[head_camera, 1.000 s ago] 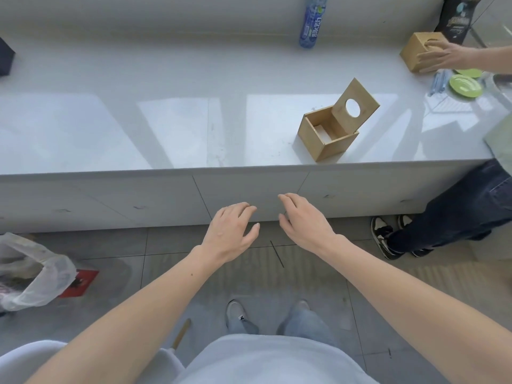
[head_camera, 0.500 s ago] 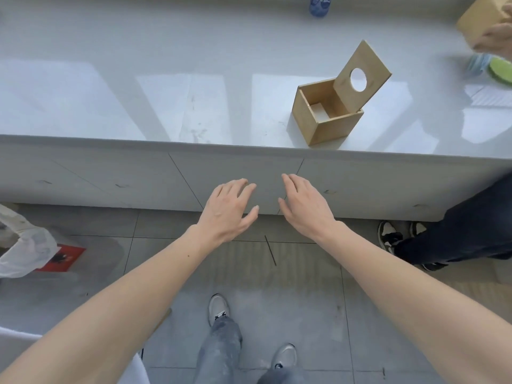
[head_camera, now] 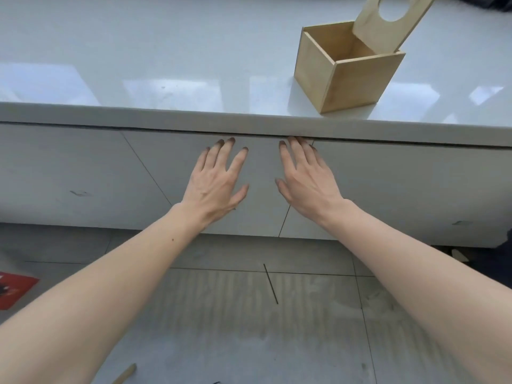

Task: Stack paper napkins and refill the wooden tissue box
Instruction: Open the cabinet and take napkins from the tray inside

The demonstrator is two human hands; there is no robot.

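A wooden tissue box (head_camera: 346, 79) stands on the white counter (head_camera: 166, 65) near its front edge, at upper right. Its lid (head_camera: 393, 20), with a round hole, is tipped up and back, and the inside looks bare. My left hand (head_camera: 216, 184) and my right hand (head_camera: 307, 181) are stretched out side by side, fingers spread, in front of the counter's white front panel. Their fingertips reach just under the counter's lip. Neither hand holds anything. No napkins are in view.
The counter's front face (head_camera: 83, 173) is made of white panels with thin seams. Grey floor tiles (head_camera: 249, 314) lie below. A red card (head_camera: 13, 292) lies on the floor at far left. A dark shape (head_camera: 501, 261) shows at the right edge.
The view has moved closer to the counter, and the box now looks bigger. Both hands have reached forward and up to the counter's lip. The other person's hand and second box have left view.
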